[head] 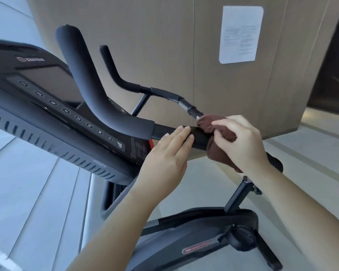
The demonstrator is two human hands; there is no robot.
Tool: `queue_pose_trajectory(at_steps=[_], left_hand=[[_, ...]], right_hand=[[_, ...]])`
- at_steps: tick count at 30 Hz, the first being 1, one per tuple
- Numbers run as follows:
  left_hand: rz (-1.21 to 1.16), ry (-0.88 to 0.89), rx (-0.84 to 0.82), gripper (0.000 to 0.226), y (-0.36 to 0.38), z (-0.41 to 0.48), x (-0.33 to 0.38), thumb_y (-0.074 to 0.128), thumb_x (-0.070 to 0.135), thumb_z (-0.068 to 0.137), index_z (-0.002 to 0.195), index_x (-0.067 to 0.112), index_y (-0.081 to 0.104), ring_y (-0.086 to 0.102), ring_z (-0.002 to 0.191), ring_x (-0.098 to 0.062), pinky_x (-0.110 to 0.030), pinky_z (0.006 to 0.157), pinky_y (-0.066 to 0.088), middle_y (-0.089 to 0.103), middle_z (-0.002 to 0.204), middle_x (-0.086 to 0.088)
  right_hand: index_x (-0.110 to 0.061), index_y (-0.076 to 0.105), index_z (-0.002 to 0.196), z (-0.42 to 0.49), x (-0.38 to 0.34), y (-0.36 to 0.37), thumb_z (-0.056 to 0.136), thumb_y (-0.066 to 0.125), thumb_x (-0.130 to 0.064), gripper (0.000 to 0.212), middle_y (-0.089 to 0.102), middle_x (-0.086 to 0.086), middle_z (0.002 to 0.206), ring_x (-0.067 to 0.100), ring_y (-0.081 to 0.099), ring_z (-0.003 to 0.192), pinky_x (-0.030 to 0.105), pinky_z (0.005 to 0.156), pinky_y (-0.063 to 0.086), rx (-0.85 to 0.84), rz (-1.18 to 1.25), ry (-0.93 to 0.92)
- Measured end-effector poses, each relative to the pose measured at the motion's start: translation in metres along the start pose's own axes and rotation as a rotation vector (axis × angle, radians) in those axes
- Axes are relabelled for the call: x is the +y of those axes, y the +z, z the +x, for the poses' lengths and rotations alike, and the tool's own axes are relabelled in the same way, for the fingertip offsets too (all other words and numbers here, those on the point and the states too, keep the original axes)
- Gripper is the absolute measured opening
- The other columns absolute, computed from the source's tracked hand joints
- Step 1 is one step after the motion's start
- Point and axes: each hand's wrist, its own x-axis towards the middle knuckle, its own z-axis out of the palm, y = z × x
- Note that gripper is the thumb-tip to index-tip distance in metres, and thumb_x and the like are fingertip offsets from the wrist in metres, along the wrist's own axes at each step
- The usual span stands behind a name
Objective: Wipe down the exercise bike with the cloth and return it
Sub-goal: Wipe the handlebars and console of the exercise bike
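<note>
A black exercise bike fills the view, with its console point(53, 106) at the left and its padded handlebar point(98, 90) running down to the right. A dark brown cloth point(217, 133) is wrapped over the handlebar's lower grip. My right hand point(241, 141) is closed on the cloth and presses it against the bar. Just left of the cloth, my left hand point(168, 155) lies flat with its fingers straight, fingertips resting on the bar. The end of the grip is hidden under the cloth and my right hand.
The bike's frame and base point(204, 241) stand below my arms on a pale tiled floor. A brown panelled wall point(164, 45) with a white paper notice point(240, 34) rises close behind the handlebar. A dark doorway point(335, 71) is at the far right.
</note>
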Motion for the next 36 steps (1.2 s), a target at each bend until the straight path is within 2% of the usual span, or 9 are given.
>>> queue_pose_trajectory(at_steps=[7,13,19,23,25,29,31,33,36], left_hand=[[0.148,-0.03,0.131,0.027,-0.033,-0.007,-0.03,0.059,0.002,0.083,0.109,-0.003,0.063,0.053,0.117,-0.032,-0.044,0.095,0.042,0.06,0.119,-0.018],[0.159,-0.012,0.124,0.025,-0.03,-0.01,-0.045,0.056,-0.001,0.083,0.105,-0.01,0.063,0.055,0.113,-0.036,-0.048,0.089,0.048,0.062,0.114,-0.023],[0.061,-0.067,0.185,0.029,-0.018,-0.014,-0.05,0.052,0.0,0.084,0.11,-0.006,0.061,0.053,0.117,-0.03,-0.046,0.094,0.045,0.061,0.117,-0.017],[0.066,-0.077,0.234,0.029,-0.012,-0.015,-0.047,0.048,0.003,0.087,0.112,-0.005,0.061,0.051,0.119,-0.027,-0.041,0.099,0.041,0.061,0.118,-0.015],[0.072,-0.095,0.254,0.028,-0.009,-0.016,-0.045,0.049,0.003,0.087,0.111,-0.005,0.062,0.05,0.119,-0.026,-0.042,0.099,0.041,0.061,0.117,-0.015],[0.08,-0.13,0.277,0.028,-0.005,-0.015,-0.042,0.05,0.002,0.087,0.11,-0.006,0.062,0.049,0.12,-0.027,-0.045,0.097,0.042,0.06,0.117,-0.017],[0.1,-0.136,0.273,0.028,-0.004,-0.016,-0.04,0.05,0.001,0.087,0.111,-0.007,0.061,0.049,0.12,-0.028,-0.047,0.096,0.043,0.06,0.117,-0.018],[0.107,-0.147,0.258,0.028,-0.006,-0.016,-0.037,0.048,0.002,0.088,0.112,-0.008,0.06,0.049,0.12,-0.029,-0.047,0.096,0.043,0.06,0.117,-0.018],[0.118,-0.171,0.235,0.03,-0.011,-0.015,-0.033,0.049,0.003,0.088,0.114,-0.008,0.059,0.048,0.121,-0.03,-0.047,0.097,0.043,0.059,0.119,-0.018]], right_hand=[[-0.025,0.071,0.091,0.029,-0.042,0.011,0.075,0.067,-0.014,0.02,0.065,-0.005,0.097,0.005,0.057,0.087,0.006,0.078,0.037,-0.07,0.174,0.0],[-0.03,0.066,0.095,0.046,-0.079,0.05,0.082,0.055,-0.035,0.018,0.064,0.001,0.094,0.022,0.059,0.089,0.028,0.069,0.042,-0.358,-0.066,-0.083],[-0.034,0.068,0.094,0.026,-0.071,0.041,0.08,0.056,-0.03,0.019,0.063,-0.003,0.09,0.021,0.058,0.085,0.031,0.07,0.046,-0.248,-0.014,-0.163],[-0.026,0.069,0.085,0.079,-0.082,0.044,0.079,0.056,-0.034,0.016,0.068,-0.001,0.085,0.018,0.06,0.087,0.035,0.076,0.051,-0.724,0.024,0.076],[-0.026,0.069,0.087,0.086,-0.08,0.045,0.078,0.055,-0.036,0.019,0.068,0.001,0.088,0.02,0.061,0.088,0.04,0.081,0.051,-0.811,0.048,0.074],[-0.027,0.067,0.096,0.03,-0.068,0.044,0.081,0.054,-0.033,0.021,0.063,0.002,0.09,0.026,0.058,0.083,0.034,0.069,0.049,-0.302,-0.094,-0.251],[-0.022,0.068,0.098,0.015,-0.061,0.04,0.081,0.055,-0.03,0.023,0.063,0.003,0.092,0.025,0.058,0.08,0.034,0.065,0.051,-0.185,-0.028,-0.357],[-0.033,0.068,0.095,0.03,-0.058,0.038,0.079,0.056,-0.034,0.02,0.065,-0.003,0.089,0.022,0.061,0.082,0.033,0.07,0.05,-0.298,0.107,-0.277],[-0.045,0.063,0.073,0.073,-0.063,0.037,0.078,0.059,-0.038,0.009,0.066,-0.013,0.081,0.013,0.061,0.089,0.028,0.076,0.047,-0.71,0.178,-0.068]])
